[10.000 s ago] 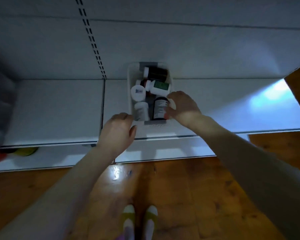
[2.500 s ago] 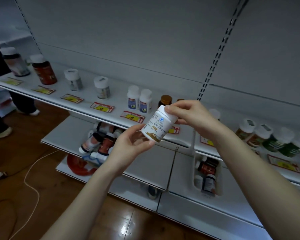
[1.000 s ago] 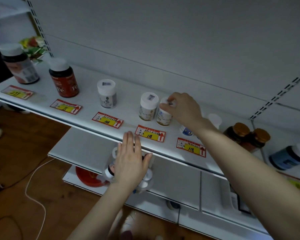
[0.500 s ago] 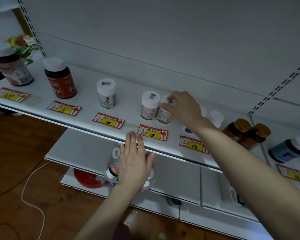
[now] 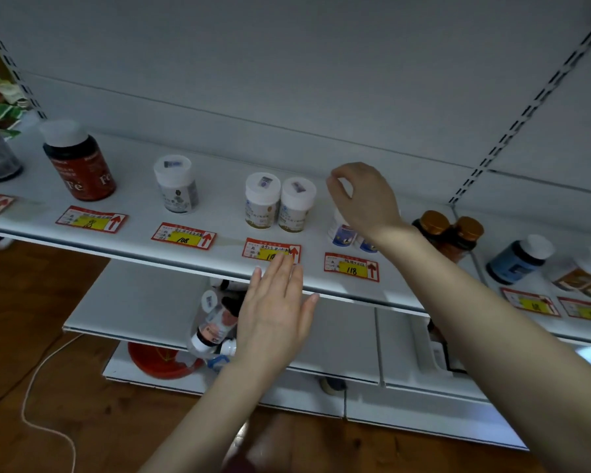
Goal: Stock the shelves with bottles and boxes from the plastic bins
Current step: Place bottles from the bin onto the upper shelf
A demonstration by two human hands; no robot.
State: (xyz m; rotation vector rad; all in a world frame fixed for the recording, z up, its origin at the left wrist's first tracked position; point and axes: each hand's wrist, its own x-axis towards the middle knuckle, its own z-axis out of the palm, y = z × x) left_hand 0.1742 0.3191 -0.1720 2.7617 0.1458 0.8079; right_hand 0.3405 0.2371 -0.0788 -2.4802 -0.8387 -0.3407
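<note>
Two matching white bottles stand side by side on the white shelf (image 5: pixel 219 186): the left one (image 5: pixel 262 200) and the right one (image 5: pixel 297 204), above a red and yellow price tag. My right hand (image 5: pixel 364 196) hovers just right of the pair, fingers loosely curled, holding nothing. My left hand (image 5: pixel 274 315) is flat with straight fingers in front of the shelf edge, fingertips over the price tag. Below it, a bin of bottles (image 5: pixel 212 322) sits on the lower shelf, partly hidden by my hand.
Along the shelf stand a dark red bottle (image 5: pixel 79 162), a white bottle (image 5: pixel 175 184), small blue-labelled bottles (image 5: pixel 342 230), two amber bottles (image 5: pixel 447 233) and a blue bottle (image 5: pixel 516 259). A second bin (image 5: pixel 434 349) lies lower right. A white cable (image 5: pixel 38 380) crosses the wooden floor.
My right hand has let go of the right white bottle and drawn away to the right. The bottle now stands beside its twin. My left hand stays flat by the shelf edge.
</note>
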